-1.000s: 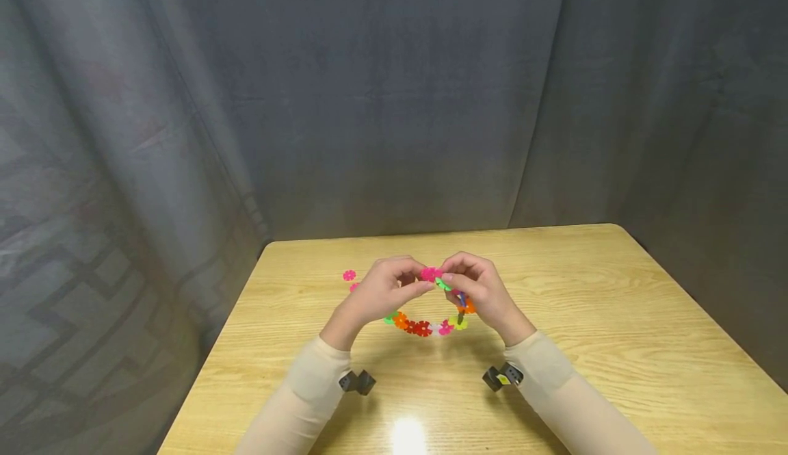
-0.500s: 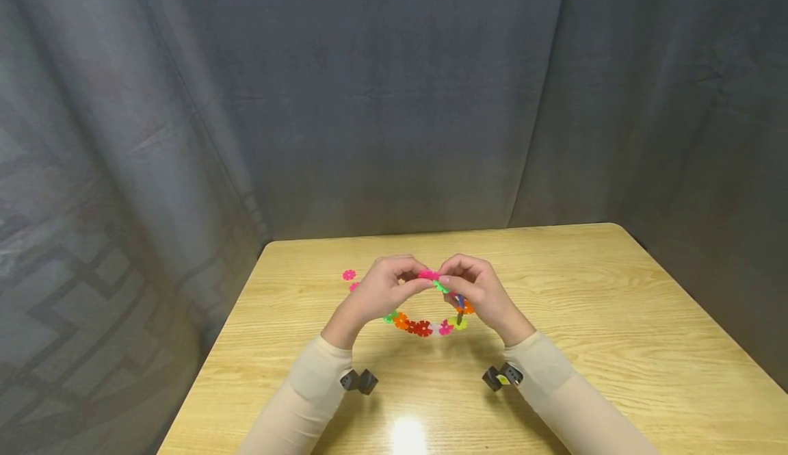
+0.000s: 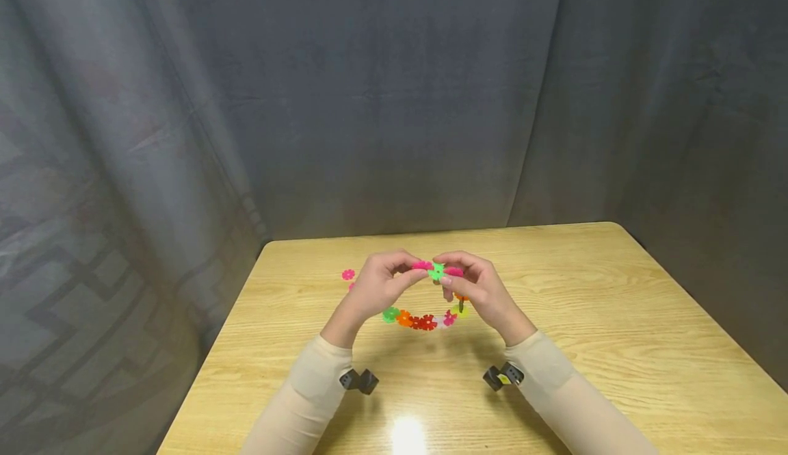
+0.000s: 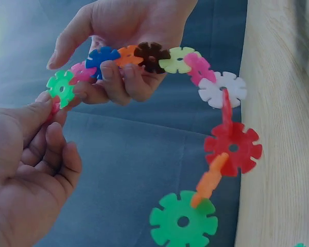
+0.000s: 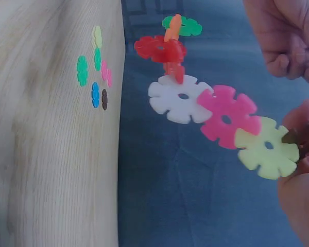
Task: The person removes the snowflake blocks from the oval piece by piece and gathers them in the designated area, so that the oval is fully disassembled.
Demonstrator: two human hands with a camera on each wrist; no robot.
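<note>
Both hands are raised above the wooden table (image 3: 554, 318) with a chain of colourful snowflake discs (image 3: 423, 321) sagging in a loop between them. My left hand (image 3: 411, 274) pinches a pink disc (image 4: 54, 105) right beside the green end disc (image 4: 61, 87). Fingers of my right hand (image 3: 457, 276) curl round the chain's blue, orange and brown discs (image 4: 129, 55). From there the chain runs through yellow (image 5: 268, 146), pink (image 5: 227, 119), white (image 5: 179, 99), red (image 5: 159, 49) and orange discs to a green disc (image 5: 183, 25).
Several loose discs (image 5: 95, 77) lie on the table near its left edge; a pink one (image 3: 348, 274) shows left of my left hand. A grey curtain (image 3: 394, 99) hangs behind and to the left of the table.
Both hands have lifted a little, and the chain's loop has risen with them. The green end disc now sits between the fingertips where the pink disc was.
</note>
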